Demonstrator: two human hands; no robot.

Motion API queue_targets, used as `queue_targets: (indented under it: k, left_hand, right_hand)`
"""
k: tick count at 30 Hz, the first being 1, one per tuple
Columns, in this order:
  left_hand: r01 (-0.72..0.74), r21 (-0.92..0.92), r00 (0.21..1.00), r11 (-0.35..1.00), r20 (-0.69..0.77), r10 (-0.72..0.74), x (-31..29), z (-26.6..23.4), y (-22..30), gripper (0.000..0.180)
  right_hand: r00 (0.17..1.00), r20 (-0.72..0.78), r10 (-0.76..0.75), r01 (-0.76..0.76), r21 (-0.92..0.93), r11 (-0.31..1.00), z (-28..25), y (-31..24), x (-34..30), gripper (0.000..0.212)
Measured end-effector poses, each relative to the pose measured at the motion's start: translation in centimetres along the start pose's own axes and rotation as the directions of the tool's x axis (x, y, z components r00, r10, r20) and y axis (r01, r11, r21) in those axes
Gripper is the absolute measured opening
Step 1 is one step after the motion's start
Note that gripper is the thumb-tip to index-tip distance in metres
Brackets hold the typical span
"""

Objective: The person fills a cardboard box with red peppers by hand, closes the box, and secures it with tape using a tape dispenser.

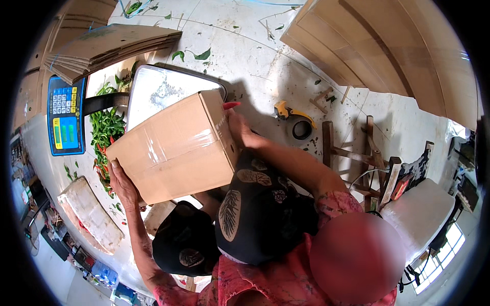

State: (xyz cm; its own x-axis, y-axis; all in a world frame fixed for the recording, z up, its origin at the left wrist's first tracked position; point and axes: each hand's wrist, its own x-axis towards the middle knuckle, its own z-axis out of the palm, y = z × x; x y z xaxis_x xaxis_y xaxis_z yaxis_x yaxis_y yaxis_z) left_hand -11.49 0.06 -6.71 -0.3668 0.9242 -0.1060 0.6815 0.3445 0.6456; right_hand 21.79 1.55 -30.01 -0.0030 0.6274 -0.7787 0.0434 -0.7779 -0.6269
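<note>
From far away I guide the two hands, and I go from left to right. My left hand (122, 183) is clamped on the near left corner of the carton (168, 148), thumb along its edge; the fingers underneath I cannot see. The carton is in front of the knees, tilted in the view, and overlaps the pale scale platform (158, 84); whether it touches there, I cannot tell. My right hand (239, 130) presses against the right end, with its fingertips partly hidden. A red pepper (232, 105) sticks out just beside it; I cannot tell if the hand holds it.

To hold well, in my judgement, both palms should press evenly and low, so that the cardboard does not buckle and the taped seam is not strained.

About the surface: at left is the blue scale display (67, 115), then green and red peppers (107, 122) heaped on the floor (245, 51), which is pale and scattered with leaves. Flattened cartons (112, 46) lie above them. To the right come a yellow tape dispenser (296, 120), a wooden stool (357, 158), and large cardboard (367, 51) behind. At the far right is a window (449, 250).
</note>
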Motion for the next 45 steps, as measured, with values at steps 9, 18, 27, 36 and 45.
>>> queue_targets:
  k: [9, 18, 27, 36, 45]
  left_hand:
    - [0.14, -0.133, 0.989, 0.981, 0.064, -0.132, 0.6, -1.6, -3.2, 0.069]
    - [0.469, -0.778, 0.875, 0.417, 0.344, -0.341, -0.1, -2.5, -2.9, 0.075]
    - [0.469, -0.671, 0.875, 0.574, 0.439, -0.201, -1.0, 0.6, 1.5, 0.076]
    - [0.386, -0.828, 0.876, 0.407, 0.19, -0.443, -6.3, -6.5, -1.9, 0.076]
    - [0.085, -0.839, 0.972, 0.537, -0.048, -0.229, -11.1, -9.9, 4.1, 0.088]
  right_hand:
    - [0.918, 0.374, -0.134, -0.14, 0.62, 0.772, -0.1, 1.5, 0.4, 0.049]
    - [0.762, 0.246, -0.599, 0.61, 0.042, 0.792, -5.4, -18.5, -11.4, 0.045]
    - [0.525, 0.295, -0.798, 0.846, -0.283, 0.452, -2.1, -19.7, -17.7, 0.043]
    - [0.585, 0.355, -0.73, 0.788, -0.035, 0.615, 7.1, -23.2, -14.5, 0.059]
    - [0.633, 0.609, -0.479, 0.271, 0.406, 0.873, 11.3, -25.4, -19.0, 0.076]
